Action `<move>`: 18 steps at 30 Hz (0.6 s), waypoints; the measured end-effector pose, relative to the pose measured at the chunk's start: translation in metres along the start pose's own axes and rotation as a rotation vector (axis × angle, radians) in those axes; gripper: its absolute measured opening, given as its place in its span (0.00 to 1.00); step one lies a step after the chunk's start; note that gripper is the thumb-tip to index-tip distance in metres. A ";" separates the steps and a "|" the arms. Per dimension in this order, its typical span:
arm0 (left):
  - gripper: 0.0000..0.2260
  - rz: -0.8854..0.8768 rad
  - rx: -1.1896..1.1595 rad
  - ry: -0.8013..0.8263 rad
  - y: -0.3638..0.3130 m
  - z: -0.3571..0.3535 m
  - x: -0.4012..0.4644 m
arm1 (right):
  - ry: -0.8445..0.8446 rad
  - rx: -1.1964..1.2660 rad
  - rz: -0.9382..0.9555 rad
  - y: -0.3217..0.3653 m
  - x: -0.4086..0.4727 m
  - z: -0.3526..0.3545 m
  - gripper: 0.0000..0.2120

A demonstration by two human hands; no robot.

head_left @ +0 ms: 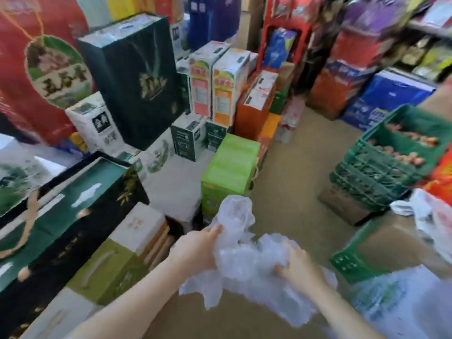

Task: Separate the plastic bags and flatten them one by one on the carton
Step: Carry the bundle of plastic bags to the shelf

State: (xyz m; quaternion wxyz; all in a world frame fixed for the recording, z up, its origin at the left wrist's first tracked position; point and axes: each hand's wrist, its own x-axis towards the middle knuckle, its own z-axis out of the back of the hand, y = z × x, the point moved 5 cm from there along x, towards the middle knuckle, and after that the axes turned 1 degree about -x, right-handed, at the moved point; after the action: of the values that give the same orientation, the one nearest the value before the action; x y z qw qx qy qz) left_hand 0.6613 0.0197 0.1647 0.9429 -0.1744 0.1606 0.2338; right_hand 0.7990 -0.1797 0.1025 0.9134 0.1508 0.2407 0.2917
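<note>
Crumpled clear plastic bags [247,260] hang as one bunch between both hands, above the brown carton [220,319] at 6 o'clock. The bunch runs long from 11 o'clock to 5 o'clock. The left hand [193,250] grasps its upper lobe; the right hand [298,267] grasps its lower part, so both are equally near. The picture is blurred. Only the red gift bag [36,69] at 10 o'clock shows writing, three large Chinese characters which I cannot read surely.

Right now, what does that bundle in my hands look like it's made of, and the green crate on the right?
Bundle of bags: thin clear plastic film, glossy, judging by crinkles and see-through folds; the left hand and right hand both grip it. Green crate: apparently rigid moulded plastic, going by its slotted lattice walls, though blur leaves the finish uncertain.
</note>
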 end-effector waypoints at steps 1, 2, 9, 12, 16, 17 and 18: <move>0.33 -0.019 -0.048 -0.010 -0.020 0.008 0.021 | -0.001 0.035 -0.014 -0.017 0.012 0.012 0.24; 0.36 -0.059 -0.094 -0.011 -0.038 0.015 0.041 | -0.021 0.062 -0.029 -0.032 0.025 0.024 0.28; 0.32 -0.482 0.031 -0.012 -0.116 0.040 0.186 | 0.025 0.166 -0.095 -0.075 0.134 0.102 0.09; 0.23 -0.451 0.011 0.024 -0.124 0.059 0.271 | 0.117 0.413 -0.139 -0.090 0.190 0.125 0.19; 0.19 -0.464 0.035 0.067 -0.143 0.103 0.366 | 0.066 0.687 -0.192 -0.096 0.249 0.178 0.38; 0.18 -0.467 0.043 0.079 -0.151 0.112 0.390 | 0.048 0.704 -0.183 -0.097 0.267 0.193 0.38; 0.17 -0.466 0.045 0.090 -0.159 0.121 0.415 | 0.014 0.716 -0.190 -0.102 0.286 0.207 0.38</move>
State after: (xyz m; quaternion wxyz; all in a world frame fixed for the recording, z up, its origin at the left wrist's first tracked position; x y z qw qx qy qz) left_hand 1.1148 0.0966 0.1529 0.9669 -0.1960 0.1633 -0.0017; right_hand 1.1594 -0.1143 0.1335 0.8241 0.4356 0.3468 0.1040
